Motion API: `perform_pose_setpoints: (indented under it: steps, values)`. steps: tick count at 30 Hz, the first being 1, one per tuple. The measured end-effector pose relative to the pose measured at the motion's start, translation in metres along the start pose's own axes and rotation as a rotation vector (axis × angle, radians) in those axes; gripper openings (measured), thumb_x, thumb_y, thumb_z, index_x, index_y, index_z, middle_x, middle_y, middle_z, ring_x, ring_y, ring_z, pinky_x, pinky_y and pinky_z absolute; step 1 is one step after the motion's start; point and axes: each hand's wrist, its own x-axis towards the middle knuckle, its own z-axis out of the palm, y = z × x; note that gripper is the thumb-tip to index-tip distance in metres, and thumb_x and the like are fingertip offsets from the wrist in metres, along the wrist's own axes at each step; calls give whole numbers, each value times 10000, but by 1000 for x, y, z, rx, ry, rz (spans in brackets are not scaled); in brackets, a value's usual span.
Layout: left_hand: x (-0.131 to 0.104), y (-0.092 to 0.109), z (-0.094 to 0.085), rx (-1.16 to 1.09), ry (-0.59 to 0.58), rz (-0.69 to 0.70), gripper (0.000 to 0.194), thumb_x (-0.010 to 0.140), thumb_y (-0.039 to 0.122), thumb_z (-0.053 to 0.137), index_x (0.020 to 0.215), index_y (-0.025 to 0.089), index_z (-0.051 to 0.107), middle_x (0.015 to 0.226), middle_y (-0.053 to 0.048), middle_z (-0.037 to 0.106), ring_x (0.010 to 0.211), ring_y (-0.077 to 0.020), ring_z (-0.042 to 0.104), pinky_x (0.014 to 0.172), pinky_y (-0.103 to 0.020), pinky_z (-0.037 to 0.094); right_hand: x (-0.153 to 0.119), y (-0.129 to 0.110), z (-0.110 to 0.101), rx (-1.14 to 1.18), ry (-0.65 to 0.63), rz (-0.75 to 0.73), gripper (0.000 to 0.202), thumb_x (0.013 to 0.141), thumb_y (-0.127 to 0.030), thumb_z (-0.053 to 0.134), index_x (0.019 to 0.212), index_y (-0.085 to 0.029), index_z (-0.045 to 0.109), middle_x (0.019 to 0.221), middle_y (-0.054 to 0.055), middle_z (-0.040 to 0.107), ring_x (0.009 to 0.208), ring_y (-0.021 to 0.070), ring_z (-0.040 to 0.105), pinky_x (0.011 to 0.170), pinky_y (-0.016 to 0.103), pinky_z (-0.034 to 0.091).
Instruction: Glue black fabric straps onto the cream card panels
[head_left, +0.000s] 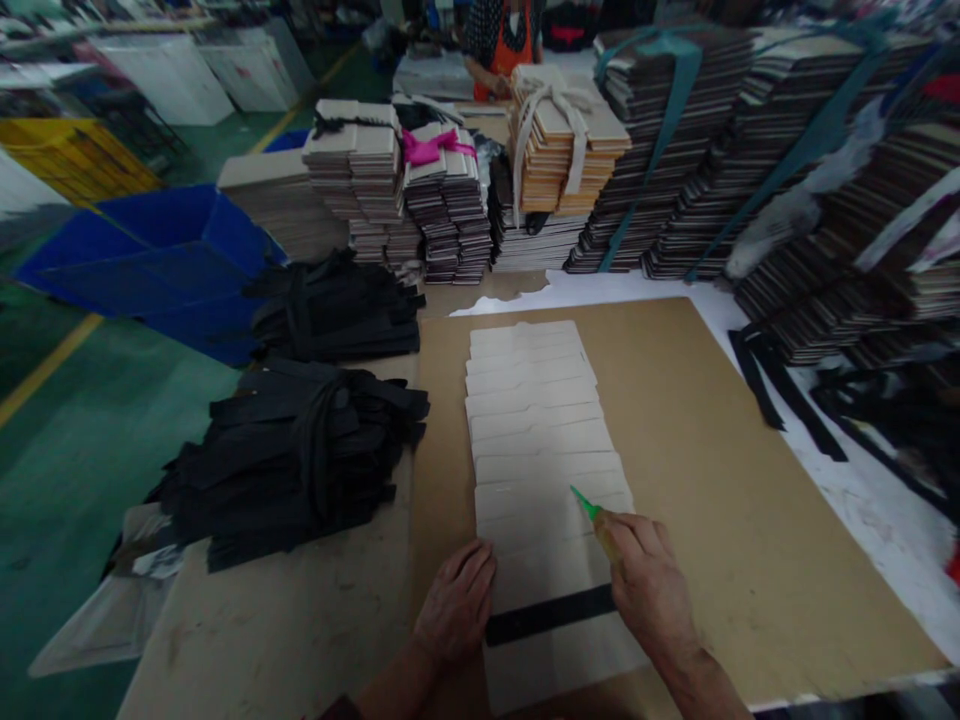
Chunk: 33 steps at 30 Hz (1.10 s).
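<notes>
- R hand (656, 585), lower ctr-right: fingers closed round green-tipped tool (609, 537), handle partly hidden.
- L hand (456, 602), lower ctr: fingers extended, nr together, at L edge of overlapping pale panels (544, 440), mid-frame.
- Blk strip (551, 614) across panels; far-R end hidden.

Beneath and around the fingers (634, 535), a broad pale worktop (277, 640) with faint stains. To their left and lower, a smooth green floor (112, 420) with a painted yellow line (49, 370). Far left of them, a deep blue plastic bin (165, 260) and, farther off, a yellow plastic crate (71, 160). Well beyond, large white boxy panels (161, 75). Dim, soft light overall, blurred toward the edges.
</notes>
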Motion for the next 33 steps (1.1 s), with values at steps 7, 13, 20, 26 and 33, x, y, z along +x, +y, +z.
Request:
perform_pose_setpoints:
  steps: [7, 13, 20, 26, 33]
  values:
    - [0, 0, 1, -4, 9, -9, 374, 901, 132, 426, 1226, 137, 611, 1241, -115, 647, 1198, -250, 555, 974, -401, 530, -1, 32, -1, 104, 250, 110, 220, 870, -179, 517, 1079, -213, 576, 1030, 97, 575, 952, 253, 566, 828, 461, 542]
    - [0, 1, -1, -5, 23, -13, 358, 904, 135, 426, 1205, 132, 620, 1247, -112, 645, 1201, -257, 550, 972, -404, 530, 12, 60, -2, 13, 335, 155, 198, 864, -235, 540, 1056, -187, 555, 1013, 104, 545, 943, 265, 539, 811, 515, 544]
    - [-1, 0, 2, -6, 22, -2, 364, 900, 126, 430, 1209, 127, 624, 1251, -109, 644, 1210, -251, 541, 981, -397, 532, 22, 58, 7, -38, 244, 111, 282, 800, -100, 498, 1055, -198, 568, 1013, 102, 562, 964, 258, 524, 842, 477, 519]
    - [0, 0, 2, -9, 25, -6, 351, 904, 138, 437, 1194, 122, 632, 1252, -110, 645, 1220, -247, 530, 993, -393, 525, 27, 44, 2, -110, 192, 89, 367, 748, -33, 485, 1065, -188, 585, 1020, 108, 578, 947, 271, 505, 819, 456, 504]
    - [0, 0, 1, -4, 20, -3, 356, 909, 148, 445, 1215, 116, 622, 1254, -115, 642, 1219, -253, 526, 976, -397, 527, 31, 32, 1, -94, 125, 20, 392, 758, -9, 475, 1084, -204, 566, 1060, 101, 576, 971, 256, 509, 828, 414, 507]
